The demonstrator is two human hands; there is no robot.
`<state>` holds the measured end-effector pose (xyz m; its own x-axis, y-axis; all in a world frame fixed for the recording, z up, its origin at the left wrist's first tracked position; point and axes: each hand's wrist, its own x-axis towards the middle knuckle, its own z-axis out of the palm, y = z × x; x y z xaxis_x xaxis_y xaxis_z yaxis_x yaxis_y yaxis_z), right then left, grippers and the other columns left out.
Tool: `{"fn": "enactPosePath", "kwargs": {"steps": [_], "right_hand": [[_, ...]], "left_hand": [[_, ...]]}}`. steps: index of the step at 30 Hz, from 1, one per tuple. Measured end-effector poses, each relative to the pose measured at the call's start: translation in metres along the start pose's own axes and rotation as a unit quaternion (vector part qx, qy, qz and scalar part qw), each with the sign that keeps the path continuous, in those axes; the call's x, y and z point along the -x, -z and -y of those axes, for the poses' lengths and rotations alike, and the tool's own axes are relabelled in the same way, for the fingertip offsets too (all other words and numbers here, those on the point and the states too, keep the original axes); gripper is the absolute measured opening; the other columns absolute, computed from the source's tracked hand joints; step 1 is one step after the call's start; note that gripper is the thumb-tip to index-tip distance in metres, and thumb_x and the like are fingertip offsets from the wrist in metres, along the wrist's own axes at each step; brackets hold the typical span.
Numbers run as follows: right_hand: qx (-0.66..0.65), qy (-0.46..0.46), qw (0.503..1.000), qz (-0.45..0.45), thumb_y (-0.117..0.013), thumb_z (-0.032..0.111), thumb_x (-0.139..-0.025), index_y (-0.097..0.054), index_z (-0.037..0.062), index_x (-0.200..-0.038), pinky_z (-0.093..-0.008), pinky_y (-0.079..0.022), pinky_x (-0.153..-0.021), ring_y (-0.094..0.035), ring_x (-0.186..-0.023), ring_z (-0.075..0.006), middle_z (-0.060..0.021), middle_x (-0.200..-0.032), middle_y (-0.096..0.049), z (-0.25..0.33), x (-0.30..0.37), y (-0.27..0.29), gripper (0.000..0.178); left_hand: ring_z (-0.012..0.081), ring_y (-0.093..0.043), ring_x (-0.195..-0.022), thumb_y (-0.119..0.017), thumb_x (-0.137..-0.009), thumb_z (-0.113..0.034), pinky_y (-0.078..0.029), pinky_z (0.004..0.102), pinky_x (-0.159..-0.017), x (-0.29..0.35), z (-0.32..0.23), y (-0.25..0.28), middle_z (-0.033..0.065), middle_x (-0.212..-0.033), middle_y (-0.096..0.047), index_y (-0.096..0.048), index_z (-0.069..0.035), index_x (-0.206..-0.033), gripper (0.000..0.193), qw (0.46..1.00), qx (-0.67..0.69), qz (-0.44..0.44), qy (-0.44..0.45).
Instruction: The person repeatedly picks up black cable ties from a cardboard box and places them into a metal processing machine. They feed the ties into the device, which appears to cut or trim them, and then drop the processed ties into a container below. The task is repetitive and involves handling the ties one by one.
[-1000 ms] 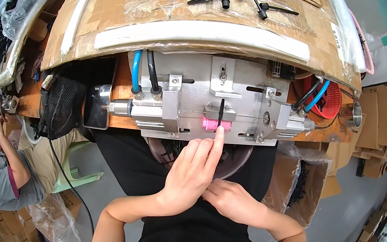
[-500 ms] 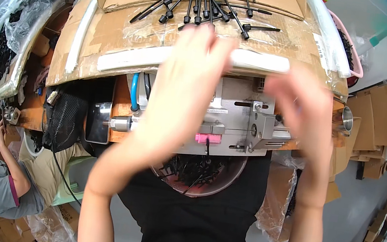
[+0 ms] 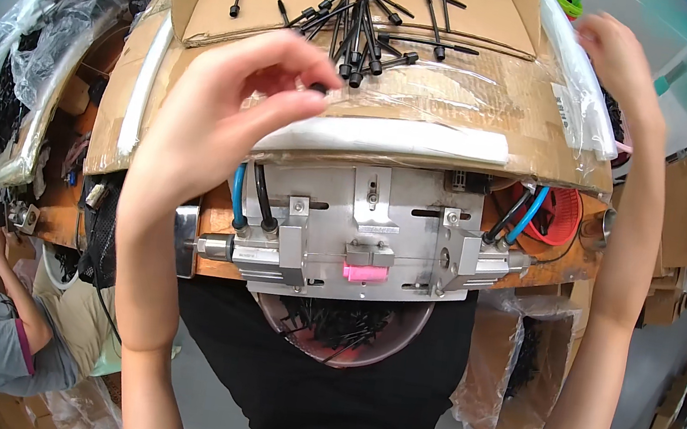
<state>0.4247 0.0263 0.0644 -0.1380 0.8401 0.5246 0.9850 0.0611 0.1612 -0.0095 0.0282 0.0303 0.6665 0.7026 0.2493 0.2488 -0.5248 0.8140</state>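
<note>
My left hand (image 3: 232,102) is raised over the left part of the cardboard box's front flap, thumb and fingertips closed on a small black part (image 3: 318,87); most of that part is hidden. Just beyond lies a loose heap of black rods with knobbed ends (image 3: 358,50). At the far right my right hand (image 3: 615,60) is stretched out above the rim of a pink basket (image 3: 625,149). Its fingers are curled together, and what they hold, if anything, is hidden. Between my forearms sits a metal clamping fixture (image 3: 330,186) with a pink block (image 3: 365,273) at its front.
A bowl of black rods (image 3: 395,345) rests at my lap under the fixture. Blue and black hoses (image 3: 238,191) run into the fixture. A red basket (image 3: 567,220) and a metal cup (image 3: 596,228) stand to the right. Another person (image 3: 19,336) sits at left.
My left hand has moved left and off the heap with a black part. My right hand has swung up and right to the pink basket. The black piece on the pink block is gone.
</note>
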Motion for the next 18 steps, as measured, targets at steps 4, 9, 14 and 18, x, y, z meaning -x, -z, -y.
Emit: {"fn": "enactPosePath", "kwargs": {"steps": [4,9,14,18], "right_hand": [[0.058,0.240,0.964,-0.101,-0.064,0.005,-0.085,-0.064,0.0058,-0.106,-0.0338,-0.048,-0.080,-0.059,-0.092,-0.0231,-0.0083,-0.097,-0.061,0.112,-0.034,-0.014,0.021],[0.018,0.257,0.966,-0.023,-0.067,0.007,-0.081,-0.068,0.0071,-0.095,-0.0352,-0.048,-0.082,-0.059,-0.094,-0.0260,-0.0080,-0.095,-0.061,0.125,-0.048,-0.022,0.014],[0.125,0.072,0.989,0.040,-0.071,0.003,-0.077,-0.064,0.0021,-0.088,-0.0435,-0.045,-0.091,-0.057,-0.108,-0.0331,-0.0114,-0.108,-0.061,0.041,-0.018,-0.001,0.013],[0.226,-0.001,0.973,0.038,-0.068,0.008,-0.084,-0.066,0.0031,-0.102,-0.0408,-0.048,-0.082,-0.058,-0.102,-0.0314,-0.0106,-0.099,-0.060,-0.023,-0.003,0.003,0.019]], "left_hand": [[0.0078,-0.053,-0.083,-0.066,-0.087,0.003,-0.045,0.0219,-0.079,0.044,0.004,-0.010,0.0023,-0.097,-0.061,-0.064,0.004,-0.105,0.018,0.990,0.094,-0.104,0.018],[0.0118,-0.057,-0.083,-0.067,-0.083,0.008,-0.047,0.0238,-0.075,0.084,0.020,-0.029,0.0075,-0.101,-0.063,-0.066,0.003,-0.102,0.020,0.987,0.055,-0.149,0.002],[0.0175,-0.061,-0.082,-0.068,-0.078,0.009,-0.049,0.0269,-0.071,0.112,0.029,-0.035,0.0101,-0.095,-0.065,-0.067,0.000,-0.098,0.022,0.983,-0.001,-0.185,0.013],[0.0206,-0.060,-0.082,-0.070,-0.076,0.010,-0.050,0.0287,-0.071,0.108,0.027,-0.052,0.0103,-0.094,-0.065,-0.067,-0.001,-0.098,0.025,0.981,-0.007,-0.193,-0.011]]}}
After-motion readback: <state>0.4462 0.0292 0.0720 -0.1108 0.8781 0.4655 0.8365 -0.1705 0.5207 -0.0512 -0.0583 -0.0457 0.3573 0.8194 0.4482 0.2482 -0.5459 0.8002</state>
